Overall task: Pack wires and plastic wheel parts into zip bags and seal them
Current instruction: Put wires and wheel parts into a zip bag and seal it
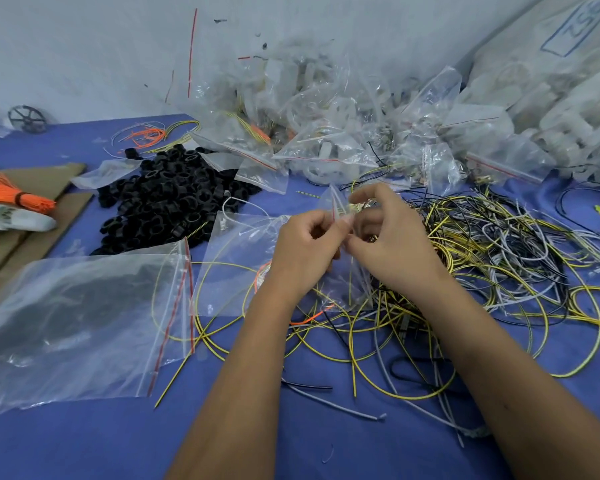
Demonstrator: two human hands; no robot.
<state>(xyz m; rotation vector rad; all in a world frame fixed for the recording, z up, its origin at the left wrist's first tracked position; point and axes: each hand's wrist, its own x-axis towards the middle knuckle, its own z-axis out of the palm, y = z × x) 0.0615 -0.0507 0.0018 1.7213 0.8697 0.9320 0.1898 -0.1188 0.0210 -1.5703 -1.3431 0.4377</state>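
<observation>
Blue table [326, 445], both hands pinching small zip bag [336, 206], contents unclear

— Seeing two forearms, bare from elbow to wrist, no sleeves anywhere.
— Confirming: left hand [303, 249] and right hand [392, 240] both gloveless, no rings, no watch, no bands.
— Short, plain fingernails too.

I see my left hand [305, 247] and right hand [388, 237] pinching the red-striped top edge of a small clear plastic zip bag [336, 206] above the blue table [291, 438]. Under them lies a tangle of yellow, grey and black wires [482, 258]. A heap of black plastic wheel rings [174, 199] sits to the left, with a large clear zip bag [84, 320] nearer me and a pile of filled clear bags [343, 133] along the white wall.
</observation>
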